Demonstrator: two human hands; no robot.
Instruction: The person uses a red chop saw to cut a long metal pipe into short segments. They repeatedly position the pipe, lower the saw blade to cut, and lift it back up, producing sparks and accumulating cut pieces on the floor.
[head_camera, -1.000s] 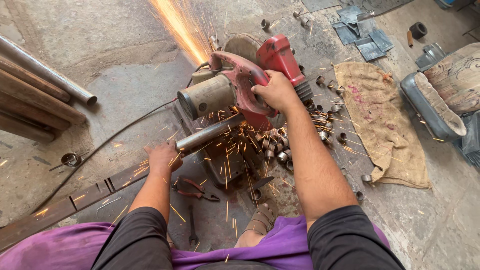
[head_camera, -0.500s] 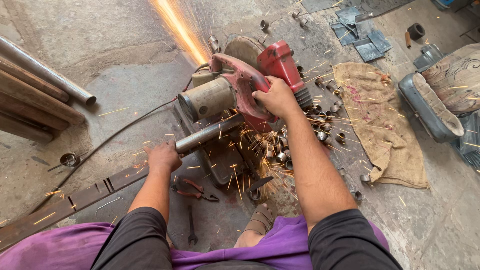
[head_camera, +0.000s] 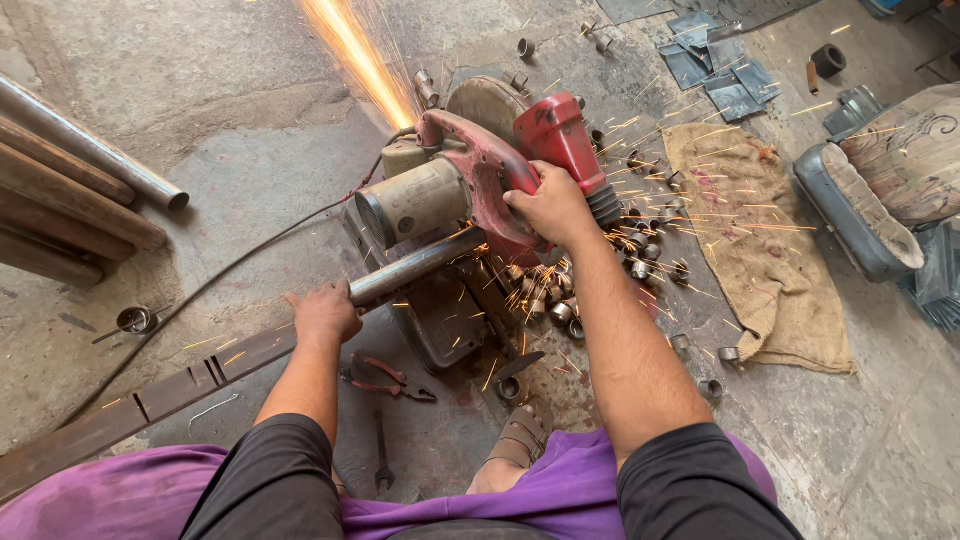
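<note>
A sandalled foot is seen braced near pliers and a spanner on the concrete floor. A steel pipe is gripped at its near end by the left hand, fingers wrapped round it. The red chop saw is pressed down by the right hand, closed on its handle. The blade is hidden behind the guard; sparks are thrown beyond. Cut rings are heaped beside the saw's base.
</note>
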